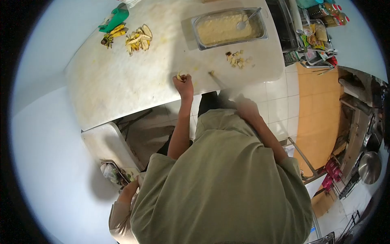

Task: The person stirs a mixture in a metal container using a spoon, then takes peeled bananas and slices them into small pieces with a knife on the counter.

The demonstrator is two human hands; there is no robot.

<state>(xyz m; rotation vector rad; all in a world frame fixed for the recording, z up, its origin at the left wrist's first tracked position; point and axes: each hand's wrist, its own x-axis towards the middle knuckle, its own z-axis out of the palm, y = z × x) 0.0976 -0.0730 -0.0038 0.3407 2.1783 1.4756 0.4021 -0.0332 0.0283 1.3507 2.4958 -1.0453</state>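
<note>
Above the white table near its front edge, my left hand (183, 82) is closed around a piece of yellow banana (179, 76). My right hand (247, 107), blurred by motion, is off the table's front edge and closed on a knife (220, 82), whose smeared blade points up and left over the tabletop. A small brownish bit (211, 73) lies by the blade's tip. Cut banana pieces (237, 60) are heaped to the right. Behind them stands a metal tray (198, 42) of pale mixture (219, 30) with a spoon (241, 25) in it.
Banana peels (139, 39), whole bananas (118, 31) and a green bag (116, 19) lie at the table's (134, 81) back left. A co-worker's arm (128, 192) is at lower left beside a smaller table (109, 144). Bottles (325, 10) and packets stand on a rack at upper right.
</note>
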